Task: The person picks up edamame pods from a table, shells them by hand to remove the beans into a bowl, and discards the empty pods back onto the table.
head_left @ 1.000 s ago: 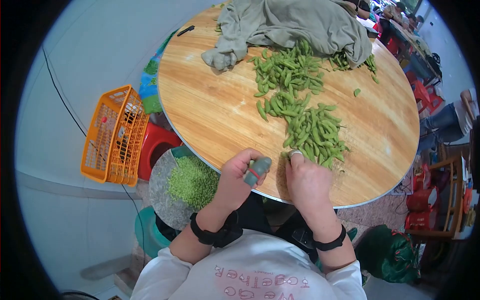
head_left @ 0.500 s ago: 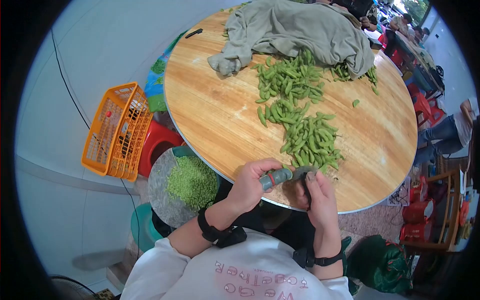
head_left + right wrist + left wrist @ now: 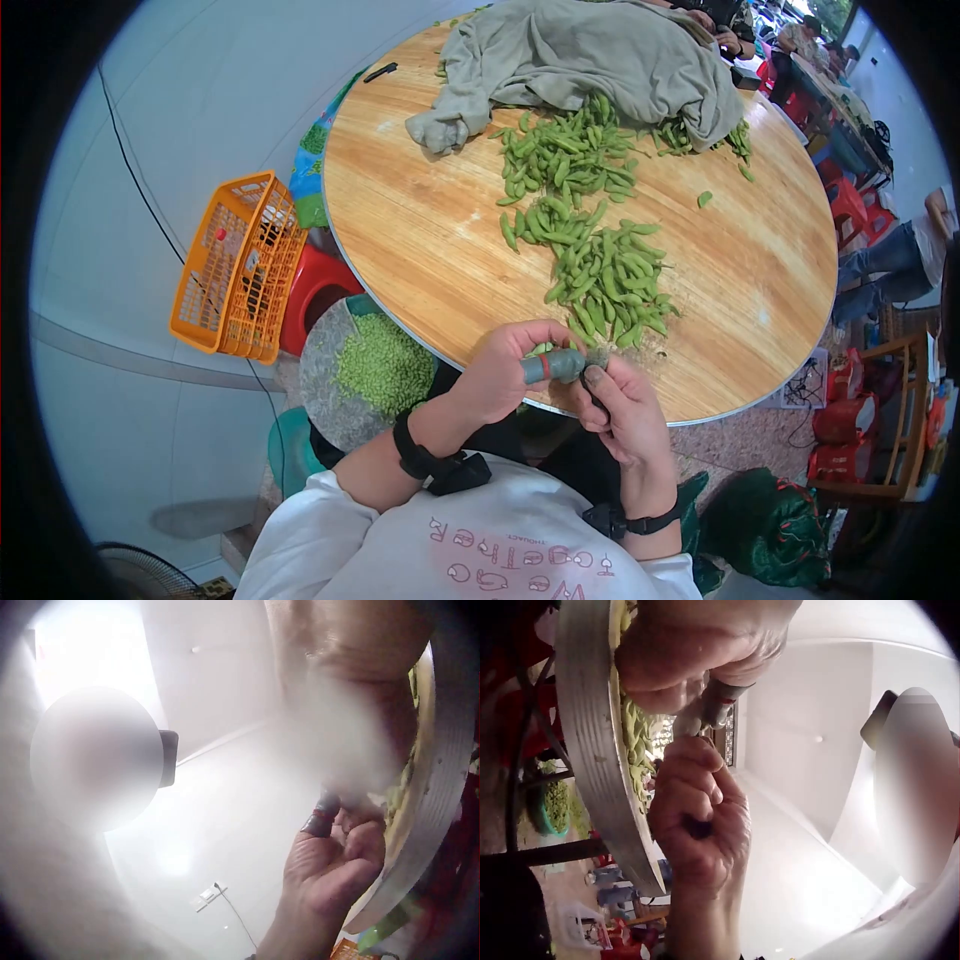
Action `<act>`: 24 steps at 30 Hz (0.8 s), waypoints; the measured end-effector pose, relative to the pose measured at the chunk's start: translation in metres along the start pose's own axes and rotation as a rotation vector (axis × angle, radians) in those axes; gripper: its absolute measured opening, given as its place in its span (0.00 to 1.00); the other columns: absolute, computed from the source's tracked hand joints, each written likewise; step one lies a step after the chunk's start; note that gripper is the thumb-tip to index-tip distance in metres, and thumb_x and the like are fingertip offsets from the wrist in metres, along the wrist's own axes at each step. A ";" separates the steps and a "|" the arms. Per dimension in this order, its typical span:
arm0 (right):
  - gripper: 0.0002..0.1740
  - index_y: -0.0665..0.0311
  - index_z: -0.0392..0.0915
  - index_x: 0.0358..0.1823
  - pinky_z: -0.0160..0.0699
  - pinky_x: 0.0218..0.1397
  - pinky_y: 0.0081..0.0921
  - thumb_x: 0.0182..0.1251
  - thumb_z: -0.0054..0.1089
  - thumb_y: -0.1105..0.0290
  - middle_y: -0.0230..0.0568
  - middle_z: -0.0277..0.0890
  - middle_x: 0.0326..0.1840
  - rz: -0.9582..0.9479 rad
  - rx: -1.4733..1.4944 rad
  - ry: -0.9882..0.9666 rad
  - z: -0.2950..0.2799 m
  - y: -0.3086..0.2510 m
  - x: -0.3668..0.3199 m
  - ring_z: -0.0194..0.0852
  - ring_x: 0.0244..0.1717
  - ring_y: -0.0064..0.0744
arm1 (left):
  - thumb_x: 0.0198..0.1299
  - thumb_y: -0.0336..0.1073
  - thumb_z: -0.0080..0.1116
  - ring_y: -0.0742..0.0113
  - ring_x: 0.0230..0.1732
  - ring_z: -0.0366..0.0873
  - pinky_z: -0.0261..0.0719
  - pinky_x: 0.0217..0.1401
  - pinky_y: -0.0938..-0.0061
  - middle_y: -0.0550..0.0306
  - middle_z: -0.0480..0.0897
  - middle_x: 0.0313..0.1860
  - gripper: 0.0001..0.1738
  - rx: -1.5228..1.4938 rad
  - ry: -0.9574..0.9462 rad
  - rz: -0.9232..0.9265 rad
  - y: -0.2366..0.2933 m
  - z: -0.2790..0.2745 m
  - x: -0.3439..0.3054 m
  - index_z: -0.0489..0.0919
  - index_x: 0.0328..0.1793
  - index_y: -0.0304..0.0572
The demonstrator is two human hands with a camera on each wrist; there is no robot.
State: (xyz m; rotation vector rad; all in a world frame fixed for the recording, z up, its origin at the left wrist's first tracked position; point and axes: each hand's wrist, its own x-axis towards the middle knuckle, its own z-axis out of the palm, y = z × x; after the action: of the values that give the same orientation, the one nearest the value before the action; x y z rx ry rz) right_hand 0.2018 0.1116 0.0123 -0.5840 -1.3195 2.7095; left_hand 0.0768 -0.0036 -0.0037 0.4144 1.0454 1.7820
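Observation:
Over the near table edge, the left hand [image 3: 490,378], its thumb in a grey cover [image 3: 556,367] with a red band, pinches a green pod [image 3: 541,350]. The right hand [image 3: 630,408] meets it at the fingertips, curled round a small dark object [image 3: 597,398] of unclear shape. In the left wrist view the right hand [image 3: 701,817] is curled below the left hand [image 3: 697,649]. The right wrist view shows the left hand [image 3: 334,859] with its covered thumb; the right hand [image 3: 349,645] is partly blurred. A pile of pods [image 3: 612,280] lies just beyond the hands.
A grey-green cloth [image 3: 600,60] covers the table's far part, and a black pen [image 3: 381,72] lies at the far left. Left of the table are shelled beans [image 3: 380,365] in a container, a red stool [image 3: 318,290] and an orange basket [image 3: 238,270]. People sit beyond the table.
The right hand has turned since a second ago, showing its thumb and the dark object. Over the last half second it has moved left, closer against the left thumb.

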 end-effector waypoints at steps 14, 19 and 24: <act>0.09 0.62 0.69 0.29 0.49 0.17 0.11 0.69 0.48 0.69 0.24 0.63 0.17 -0.285 -0.542 0.267 0.002 0.012 0.003 0.53 0.16 0.10 | 0.58 0.32 0.57 0.80 0.33 0.71 0.67 0.31 0.88 0.63 0.75 0.35 0.10 0.495 -0.017 0.111 -0.005 0.000 0.002 0.74 0.45 0.35; 0.07 0.67 0.72 0.31 0.63 0.23 0.20 0.64 0.53 0.71 0.30 0.67 0.17 -0.310 -0.553 0.324 -0.008 0.004 0.009 0.63 0.19 0.18 | 0.60 0.26 0.48 0.80 0.31 0.71 0.67 0.31 0.89 0.64 0.75 0.33 0.08 0.210 0.098 0.056 0.006 0.002 -0.003 0.74 0.44 0.35; 0.12 0.67 0.71 0.32 0.70 0.24 0.36 0.57 0.61 0.66 0.48 0.73 0.19 -0.518 -1.611 0.570 0.000 0.001 0.020 0.74 0.21 0.44 | 0.58 0.22 0.42 0.79 0.31 0.72 0.66 0.31 0.89 0.64 0.76 0.32 0.13 -0.026 0.114 0.111 0.003 -0.014 -0.003 0.76 0.46 0.36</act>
State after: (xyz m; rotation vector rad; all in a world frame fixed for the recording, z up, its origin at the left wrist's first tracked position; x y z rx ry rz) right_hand 0.1839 0.1159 0.0058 -0.7478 -2.5874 0.5490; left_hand 0.0664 -0.0132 -0.0088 0.3641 1.0960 1.9349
